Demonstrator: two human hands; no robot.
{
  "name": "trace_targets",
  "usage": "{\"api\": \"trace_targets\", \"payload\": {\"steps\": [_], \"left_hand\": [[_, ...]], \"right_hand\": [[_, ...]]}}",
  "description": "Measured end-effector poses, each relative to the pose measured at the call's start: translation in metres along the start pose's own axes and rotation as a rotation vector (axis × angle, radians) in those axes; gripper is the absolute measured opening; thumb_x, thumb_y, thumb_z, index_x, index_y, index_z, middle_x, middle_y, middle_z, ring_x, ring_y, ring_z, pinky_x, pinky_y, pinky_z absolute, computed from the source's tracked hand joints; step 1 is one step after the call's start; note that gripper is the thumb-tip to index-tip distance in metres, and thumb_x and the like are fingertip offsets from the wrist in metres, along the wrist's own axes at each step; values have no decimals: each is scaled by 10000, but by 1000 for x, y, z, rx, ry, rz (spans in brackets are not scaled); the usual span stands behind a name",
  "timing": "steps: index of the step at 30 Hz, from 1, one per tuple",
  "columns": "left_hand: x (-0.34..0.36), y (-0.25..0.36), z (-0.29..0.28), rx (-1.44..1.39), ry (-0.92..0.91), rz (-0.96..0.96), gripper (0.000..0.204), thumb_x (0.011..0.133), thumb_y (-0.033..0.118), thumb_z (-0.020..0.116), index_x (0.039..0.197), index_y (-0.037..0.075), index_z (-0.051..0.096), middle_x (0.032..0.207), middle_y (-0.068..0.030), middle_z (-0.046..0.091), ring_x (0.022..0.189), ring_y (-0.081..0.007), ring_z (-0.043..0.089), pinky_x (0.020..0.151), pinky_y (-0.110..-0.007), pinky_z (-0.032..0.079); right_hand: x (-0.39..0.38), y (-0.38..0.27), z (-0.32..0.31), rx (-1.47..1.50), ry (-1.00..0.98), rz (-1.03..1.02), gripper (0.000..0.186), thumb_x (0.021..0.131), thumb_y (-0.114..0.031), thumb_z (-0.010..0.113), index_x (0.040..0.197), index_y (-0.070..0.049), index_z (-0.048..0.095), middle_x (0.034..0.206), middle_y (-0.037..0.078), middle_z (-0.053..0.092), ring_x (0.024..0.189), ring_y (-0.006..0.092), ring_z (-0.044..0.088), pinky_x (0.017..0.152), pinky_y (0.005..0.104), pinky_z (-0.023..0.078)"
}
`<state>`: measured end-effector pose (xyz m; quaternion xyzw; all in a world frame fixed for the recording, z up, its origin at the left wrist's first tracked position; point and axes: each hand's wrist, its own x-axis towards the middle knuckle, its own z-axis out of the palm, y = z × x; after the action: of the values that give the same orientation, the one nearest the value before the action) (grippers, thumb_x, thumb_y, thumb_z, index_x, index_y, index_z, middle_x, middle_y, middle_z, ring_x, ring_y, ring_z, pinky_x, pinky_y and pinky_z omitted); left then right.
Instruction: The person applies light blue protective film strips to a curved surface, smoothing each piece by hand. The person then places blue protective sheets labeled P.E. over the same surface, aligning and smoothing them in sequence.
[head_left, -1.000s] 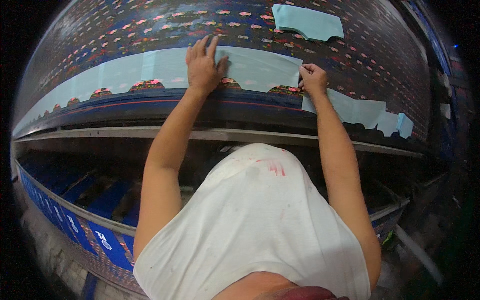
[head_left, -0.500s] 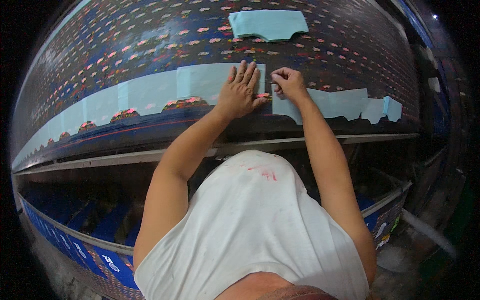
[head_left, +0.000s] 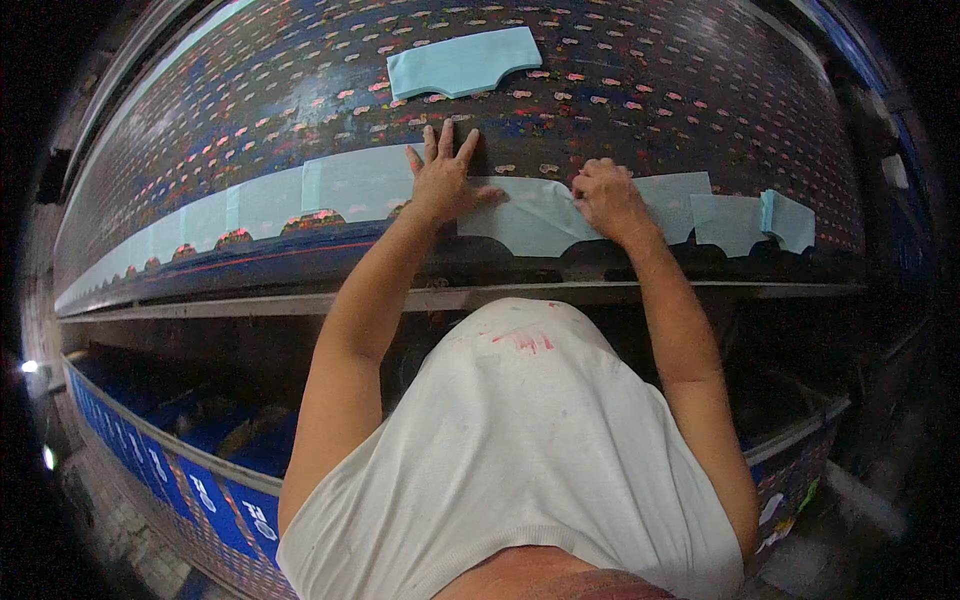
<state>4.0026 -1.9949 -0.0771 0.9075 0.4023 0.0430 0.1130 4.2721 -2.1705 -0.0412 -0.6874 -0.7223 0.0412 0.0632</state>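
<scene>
A long dark printed fabric with rows of small coloured marks lies stretched across a wide table. Along its near edge runs a row of pale blue paper sheets with scalloped lower edges. My left hand lies flat with spread fingers on the left end of one pale blue sheet. My right hand is closed, pinching the same sheet at its upper edge. Another loose pale blue sheet rests farther back on the fabric.
More pale blue sheets continue to the left and others to the right along the fabric's edge. A metal rail runs below the table. Under it stands a blue printed panel.
The view has shifted, so the fabric and sheets appear lower and further left. My left hand has slid right along the paper row, closer to my right hand, which keeps its pinch.
</scene>
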Motion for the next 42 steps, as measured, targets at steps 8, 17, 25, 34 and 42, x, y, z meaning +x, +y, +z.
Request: {"api": "trace_targets", "payload": {"steps": [8,17,25,34,42], "left_hand": [[-69,15,18,-279,185,207,210,848,132,891,1052,145,844,1546,-101,651,1613,-367,397,1322,-601,299],[-101,-41,0,-1173,343,-296,205,1061,165,781,1073,-39,798,1148,-78,816,1021,-127,712,953,-326,568],[-23,-90,23,-476,628,-284,226,931,249,871,959,28,833,1137,-130,826,1089,-294,750,986,-415,555],[-5,-94,33,-314,755,-115,112,881,184,868,902,83,823,1093,-76,800,1180,-351,680,1062,-489,495],[-9,-74,25,-237,675,-126,381,940,225,817,1307,140,754,1380,-87,701,1367,-367,587,1162,-527,420]], "right_hand": [[-54,-21,-31,859,-300,-99,231,854,-67,813,1070,-18,746,1048,158,781,998,330,758,941,446,590],[-38,23,0,825,-166,112,236,892,-156,805,1077,-13,774,995,168,786,952,284,764,859,421,581],[41,42,60,964,80,463,249,992,-233,814,1060,4,777,805,70,758,697,164,715,665,378,568],[46,35,59,1039,86,629,268,1063,-253,757,1092,13,730,755,74,722,507,155,709,421,304,514],[49,28,53,1014,86,780,284,1044,-261,784,1080,15,728,744,66,718,476,143,675,402,293,483]]}}
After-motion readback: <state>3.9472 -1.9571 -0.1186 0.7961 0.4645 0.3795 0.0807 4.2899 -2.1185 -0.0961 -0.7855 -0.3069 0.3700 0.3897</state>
